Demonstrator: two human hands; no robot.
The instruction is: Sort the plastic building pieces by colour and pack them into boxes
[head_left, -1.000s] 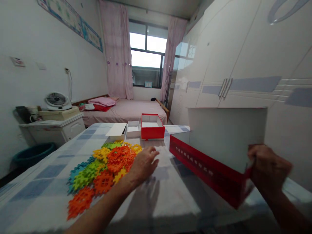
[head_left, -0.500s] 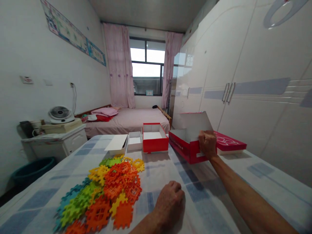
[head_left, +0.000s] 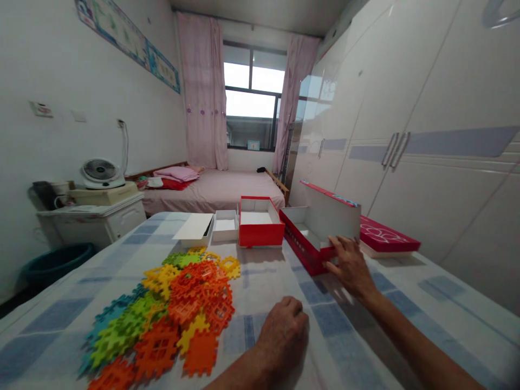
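Fingers of the nearer, right hand [head_left: 351, 266] are resting open on the near end of the hinged box [head_left: 303, 249], its length running forward-left towards the far edge of the table [head_left: 44, 319]. The left hand [head_left: 283, 329] is lying loosely curled, gears [head_left: 199, 292] sitting left of it.

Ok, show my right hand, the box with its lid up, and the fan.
Right hand [head_left: 351, 268], head view: back of hand.
Box with lid up [head_left: 298, 245], head view: red side wall.
Fan [head_left: 101, 169], head view: front grille.
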